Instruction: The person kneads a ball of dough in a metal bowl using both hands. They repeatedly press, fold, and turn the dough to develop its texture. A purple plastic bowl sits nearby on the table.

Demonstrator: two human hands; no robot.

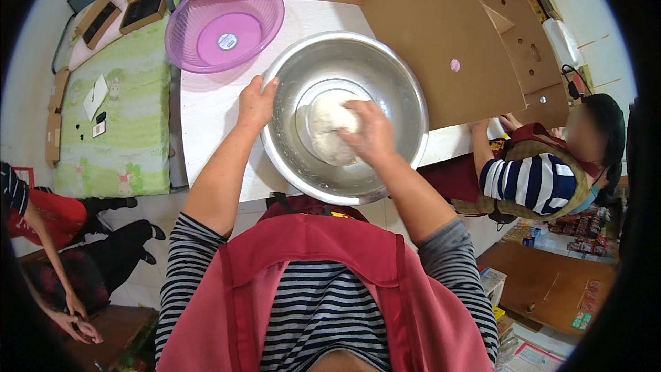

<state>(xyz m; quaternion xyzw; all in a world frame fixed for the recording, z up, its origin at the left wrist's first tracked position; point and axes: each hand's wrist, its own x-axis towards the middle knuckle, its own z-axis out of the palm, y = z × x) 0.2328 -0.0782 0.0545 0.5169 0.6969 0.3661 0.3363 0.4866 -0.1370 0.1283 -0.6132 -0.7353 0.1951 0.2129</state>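
Observation:
A wide stainless steel basin (400, 88) rests on the white tabletop in front of me. Inside it lies a lump of pale dough (330, 137), partly covered by my fingers. My left hand (257, 103) grips the basin's rim on the left side, thumb over the edge. My right hand (371, 132), slightly blurred, is on the dough with its fingers and thumb around the right part of the lump. Bits of dough or flour cling to the basin's inner wall.
Behind on the left stands a purple plastic basin (227, 18). Cardboard panels (439, 36) rise at the right of the white table (206, 150). A co-worker (537, 181) is beyond them. Farther left are a green-covered bed (113, 124) and people seated near it.

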